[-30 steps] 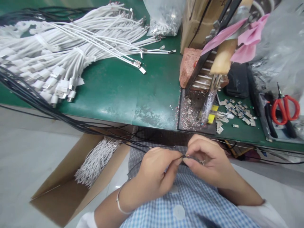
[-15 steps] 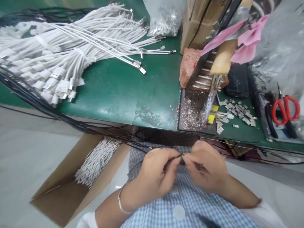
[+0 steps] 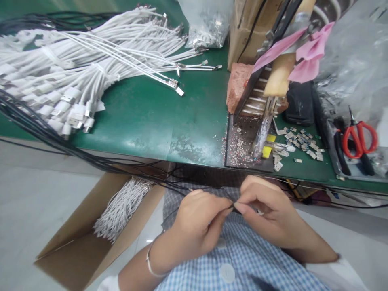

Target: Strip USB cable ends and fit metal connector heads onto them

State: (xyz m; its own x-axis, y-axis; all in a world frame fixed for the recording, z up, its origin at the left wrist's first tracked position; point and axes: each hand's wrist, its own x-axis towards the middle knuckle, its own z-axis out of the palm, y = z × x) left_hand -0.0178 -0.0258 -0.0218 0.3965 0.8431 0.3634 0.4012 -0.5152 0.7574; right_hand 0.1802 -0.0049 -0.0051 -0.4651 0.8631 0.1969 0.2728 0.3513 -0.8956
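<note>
My left hand and my right hand meet in my lap, just below the front edge of the green table. Both pinch the end of a thin black cable between thumb and fingers; a small metal piece shows at the right fingertips. The cable runs off to the left and joins a bundle of black cables draped over the table edge. A bangle circles my left wrist.
A heap of white USB cables covers the table's left. A cardboard box with white cables stands on the floor at left. A soldering stand, small connector parts, red scissors and plastic bags lie at right.
My hands stay pinched together on the cable end; the right fingers have shifted slightly. The view has drifted a little.
</note>
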